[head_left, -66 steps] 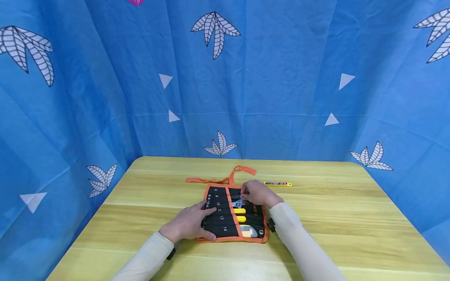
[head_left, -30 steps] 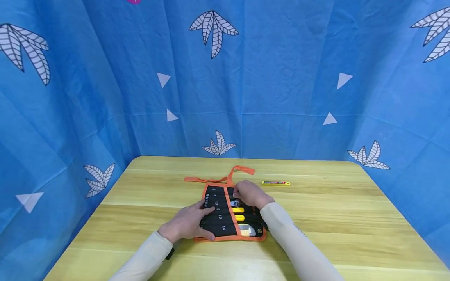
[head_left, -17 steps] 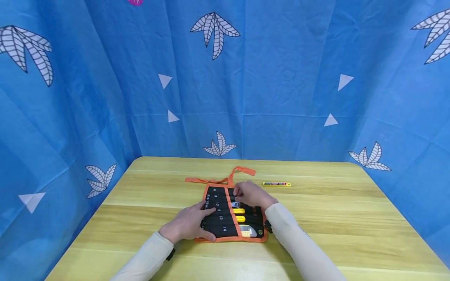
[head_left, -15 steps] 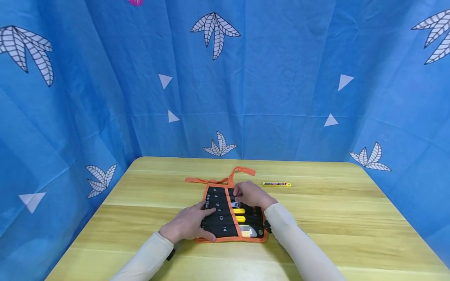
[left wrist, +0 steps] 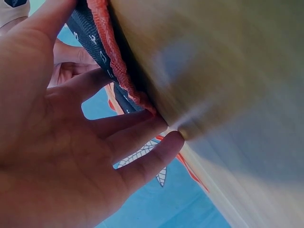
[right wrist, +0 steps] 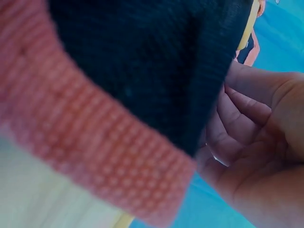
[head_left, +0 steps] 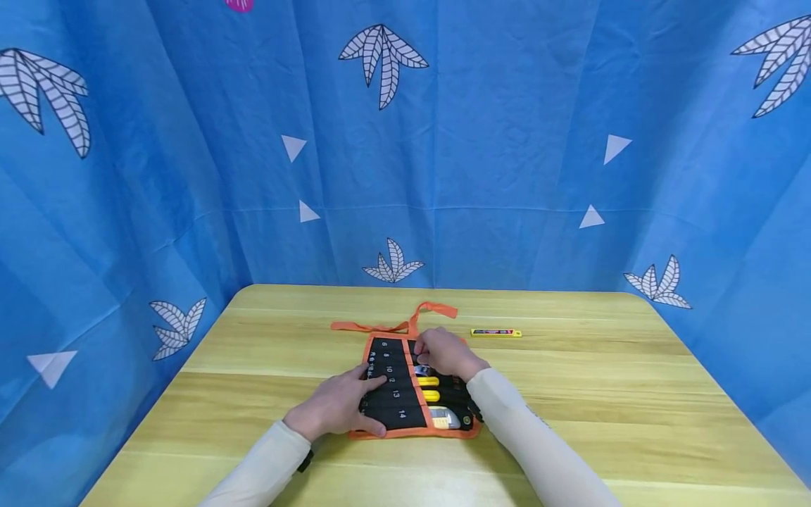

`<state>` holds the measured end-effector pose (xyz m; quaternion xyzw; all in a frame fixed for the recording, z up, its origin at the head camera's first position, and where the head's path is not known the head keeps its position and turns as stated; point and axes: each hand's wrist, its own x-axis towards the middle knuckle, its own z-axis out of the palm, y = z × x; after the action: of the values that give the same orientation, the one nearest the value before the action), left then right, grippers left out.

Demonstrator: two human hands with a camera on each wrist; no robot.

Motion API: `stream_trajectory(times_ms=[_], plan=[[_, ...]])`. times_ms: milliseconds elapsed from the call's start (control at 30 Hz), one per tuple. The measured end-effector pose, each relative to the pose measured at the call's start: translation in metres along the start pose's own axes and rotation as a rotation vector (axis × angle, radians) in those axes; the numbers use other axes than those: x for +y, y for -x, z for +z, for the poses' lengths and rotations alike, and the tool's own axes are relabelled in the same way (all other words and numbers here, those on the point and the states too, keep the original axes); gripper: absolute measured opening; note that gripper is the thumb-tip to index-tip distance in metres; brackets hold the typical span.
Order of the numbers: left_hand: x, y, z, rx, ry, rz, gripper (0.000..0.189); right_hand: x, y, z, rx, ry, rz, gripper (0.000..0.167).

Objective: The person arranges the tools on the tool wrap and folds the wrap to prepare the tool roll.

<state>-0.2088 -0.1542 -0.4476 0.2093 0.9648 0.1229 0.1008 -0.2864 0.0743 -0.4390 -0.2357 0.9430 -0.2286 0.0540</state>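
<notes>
A black tool roll (head_left: pixel 394 394) with orange trim lies unrolled on the table, its pockets marked with numbers. My left hand (head_left: pixel 338 401) rests spread on its left side; in the left wrist view the fingers (left wrist: pixel 142 166) lie along the orange edge. My right hand (head_left: pixel 446 352) has curled fingers at the upper pockets; whatever is between the fingertips is hidden. Just below it, the metal head of an adjustable wrench (head_left: pixel 423 370) shows. Two yellow handles (head_left: pixel 429 382) and a utility knife (head_left: pixel 443 417) stick out of lower pockets. The right wrist view shows the roll's corner (right wrist: pixel 142 171) close up.
A small yellow case (head_left: pixel 496 333) with a dark label lies behind and right of the roll. Orange tie straps (head_left: pixel 412 324) stretch out behind it. The wooden table (head_left: pixel 602 394) reaches a blue patterned curtain (head_left: pixel 519 141) at the back.
My right hand has moved a little left, nearer the pocket edge, and covers more of the wrench head. The left hand stays where it was on the roll.
</notes>
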Motion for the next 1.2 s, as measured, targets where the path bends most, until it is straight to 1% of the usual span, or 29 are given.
stream_trajectory(times_ms=[133,300,433,567,800,1000,1200], plan=[[0.001,0.001,0.000,0.000,-0.003,0.006,0.093,0.004,0.001,-0.002,-0.016,-0.048,-0.008,0.006],[0.002,0.000,0.000,0.004,-0.010,0.015,0.093,0.013,0.002,-0.005,-0.042,-0.103,0.007,0.008],[0.002,0.000,-0.001,0.005,-0.011,0.019,0.093,0.021,0.005,-0.009,-0.035,-0.137,0.015,0.013],[0.002,0.001,-0.002,0.004,-0.015,0.014,0.093,0.031,0.009,-0.014,-0.022,-0.146,0.020,0.021],[0.001,0.002,-0.001,0.009,-0.018,0.012,0.094,0.053,0.019,-0.027,0.009,-0.115,0.030,0.022],[0.000,0.002,0.000,0.009,-0.029,0.012,0.094,0.077,0.025,-0.040,0.037,-0.082,0.035,0.022],[0.001,0.001,0.001,0.007,-0.031,0.006,0.095,0.100,0.034,-0.055,0.078,-0.033,0.076,0.024]])
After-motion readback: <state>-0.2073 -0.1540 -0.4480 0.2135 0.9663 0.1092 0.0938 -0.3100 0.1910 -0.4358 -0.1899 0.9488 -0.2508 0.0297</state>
